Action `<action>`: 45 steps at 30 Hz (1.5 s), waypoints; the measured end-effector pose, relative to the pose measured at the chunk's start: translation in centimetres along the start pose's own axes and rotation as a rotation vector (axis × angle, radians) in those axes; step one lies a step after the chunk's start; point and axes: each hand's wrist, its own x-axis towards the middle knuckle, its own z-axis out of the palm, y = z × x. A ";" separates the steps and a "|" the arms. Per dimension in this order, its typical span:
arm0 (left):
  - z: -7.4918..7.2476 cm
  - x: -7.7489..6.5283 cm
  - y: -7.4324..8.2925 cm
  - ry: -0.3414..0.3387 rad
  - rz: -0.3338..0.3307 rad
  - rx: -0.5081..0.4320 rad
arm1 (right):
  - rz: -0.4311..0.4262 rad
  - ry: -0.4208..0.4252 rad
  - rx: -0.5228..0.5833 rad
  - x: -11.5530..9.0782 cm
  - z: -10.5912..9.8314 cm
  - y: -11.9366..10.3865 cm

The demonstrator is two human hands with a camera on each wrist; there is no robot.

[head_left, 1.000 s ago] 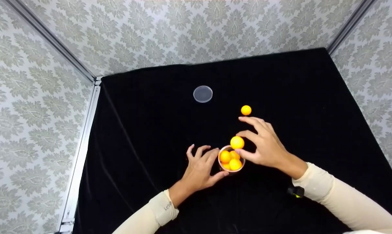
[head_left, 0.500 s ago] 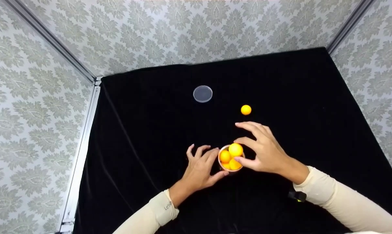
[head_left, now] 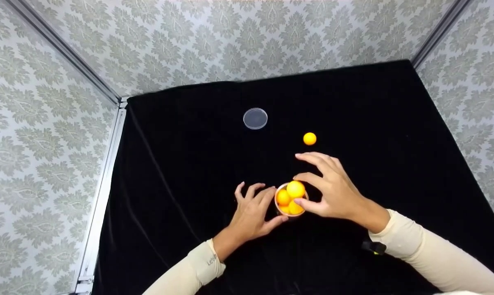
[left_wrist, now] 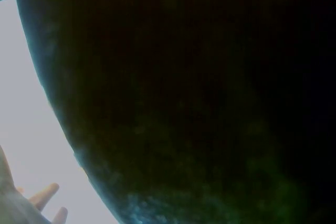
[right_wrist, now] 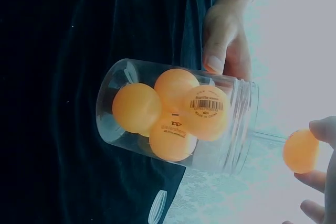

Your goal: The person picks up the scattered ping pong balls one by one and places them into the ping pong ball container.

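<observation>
A clear plastic jar with several orange ping-pong balls inside stands on the black cloth. My left hand grips its side, thumb and fingers around the wall near the rim. Between thumb and index finger my right hand pinches another ping-pong ball over the jar's mouth. In the right wrist view the jar looks sideways, and the pinched ball is apart from its rim. Blurred fingers are all the left wrist view shows of a hand.
One loose ping-pong ball lies just beyond my right fingertips. Farther back is a round clear lid. Black cloth covers the table, with patterned walls behind and a metal frame post at the left.
My right hand has brought the pinched ball slightly nearer and left, from the jar's far rim to over its mouth. My left hand has stayed on the jar.
</observation>
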 end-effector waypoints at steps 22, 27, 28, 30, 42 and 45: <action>0.2 0.0 -0.1 0.038 0.017 -0.003 | 0.012 0.082 -0.028 1.5 -1.2 0.6; 0.2 0.0 -0.1 0.043 0.018 -0.003 | 0.018 0.126 -0.050 2.5 -1.7 1.2; 0.2 0.0 -0.1 0.043 0.017 -0.002 | 0.018 0.134 -0.054 2.7 -1.8 1.3; 0.2 0.0 -0.2 0.041 0.014 -0.003 | 0.018 0.148 -0.068 3.1 -1.9 1.6; 0.1 0.0 -0.1 0.035 0.018 -0.011 | 0.104 0.171 -0.175 4.8 -1.2 5.4; 0.1 0.0 -0.1 0.041 0.023 -0.014 | 0.143 0.142 -0.194 4.8 -0.7 6.6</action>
